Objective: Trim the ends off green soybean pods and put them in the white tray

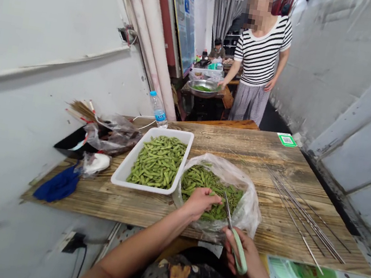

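Observation:
My left hand (200,202) reaches into a clear plastic bag (248,206) of green bean pods (200,179) at the table's near edge, its fingers curled among the pods. My right hand (245,254) grips the pale green handles of scissors (232,230) whose blades point up into the bag. A white rectangular tray (123,171) full of trimmed green pods stands just left of the bag.
Several long metal skewers (304,216) lie on the wooden table (258,146) at right. A water bottle (158,110), bamboo sticks and plastic bags sit at back left. A blue cloth (58,185) hangs off the left edge. A person in a striped shirt (262,43) stands beyond, hand on a metal bowl (204,87).

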Motion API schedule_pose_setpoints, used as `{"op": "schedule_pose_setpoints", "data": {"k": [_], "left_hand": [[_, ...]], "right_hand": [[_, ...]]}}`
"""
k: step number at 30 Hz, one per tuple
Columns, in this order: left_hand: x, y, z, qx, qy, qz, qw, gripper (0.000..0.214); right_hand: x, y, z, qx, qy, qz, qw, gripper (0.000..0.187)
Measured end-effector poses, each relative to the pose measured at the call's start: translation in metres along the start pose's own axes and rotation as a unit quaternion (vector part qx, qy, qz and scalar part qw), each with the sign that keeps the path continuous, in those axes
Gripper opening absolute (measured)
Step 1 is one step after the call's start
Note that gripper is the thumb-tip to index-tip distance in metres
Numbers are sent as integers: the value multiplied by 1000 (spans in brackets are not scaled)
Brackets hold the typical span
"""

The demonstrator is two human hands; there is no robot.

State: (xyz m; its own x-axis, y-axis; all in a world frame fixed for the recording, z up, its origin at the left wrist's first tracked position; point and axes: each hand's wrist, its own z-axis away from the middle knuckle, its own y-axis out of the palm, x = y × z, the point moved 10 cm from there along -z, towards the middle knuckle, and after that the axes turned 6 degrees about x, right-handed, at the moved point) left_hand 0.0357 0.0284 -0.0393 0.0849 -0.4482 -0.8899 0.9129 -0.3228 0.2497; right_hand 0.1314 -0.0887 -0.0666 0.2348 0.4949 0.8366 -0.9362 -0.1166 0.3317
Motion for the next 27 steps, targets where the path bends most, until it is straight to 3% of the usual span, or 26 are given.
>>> {"op": "schedule_pose_setpoints", "data": {"k": [2, 3, 5, 7, 8, 10, 12, 14, 15, 17, 18, 21, 23, 25, 27], "left_hand": [[-39, -29, 8, -73, 84, -73, 991, 25], [-68, -49, 18, -132, 148, -129, 972, 22], [-129, -91, 48, -268, 264, -255, 891, 18], [-176, -124, 76, -390, 295, -383, 784, 19], [-191, -133, 79, -411, 271, -454, 742, 19], [-203, -138, 72, -394, 210, -578, 683, 22], [-197, -123, 60, -349, 188, -648, 651, 23], [-172, -88, 43, -274, 200, -677, 653, 22], [-151, -64, 30, -201, 199, -690, 666, 22], [-101, -23, 4, -74, 151, -723, 670, 21], [-82, -12, -5, -51, 125, -739, 660, 22], [-48, -2, -24, -40, 63, -759, 647, 22], [-45, -7, -28, -43, 60, -740, 668, 19], [-50, -12, -26, -36, 88, -681, 726, 21], [-52, -14, -22, -5, 112, -585, 804, 24]], "right_hand": [[-1, -4, -1, -7, -12, 10, 1000, 45], [-2, -6, -2, -11, -16, 13, 1000, 49], [-6, -11, -2, -17, -12, 15, 1000, 54], [-10, -12, -2, -16, 0, 13, 1000, 55], [-10, -12, -2, -16, 2, 12, 1000, 54], [-9, -12, -1, -22, 2, 7, 1000, 51], [-6, -11, -1, -33, -2, 5, 999, 50], [-4, -11, -2, -39, 0, 17, 999, 53], [-3, -10, -2, -36, 1, 26, 999, 55], [-4, -7, -2, -11, 4, 48, 999, 58], [-5, -4, -2, 9, 5, 59, 998, 58], [-9, 2, 0, 63, 5, 84, 994, 53], [-11, 1, 2, 63, 8, 85, 994, 50], [-11, -4, 1, 41, 8, 82, 996, 50], [-10, -8, -2, 21, 3, 87, 996, 49]]}}
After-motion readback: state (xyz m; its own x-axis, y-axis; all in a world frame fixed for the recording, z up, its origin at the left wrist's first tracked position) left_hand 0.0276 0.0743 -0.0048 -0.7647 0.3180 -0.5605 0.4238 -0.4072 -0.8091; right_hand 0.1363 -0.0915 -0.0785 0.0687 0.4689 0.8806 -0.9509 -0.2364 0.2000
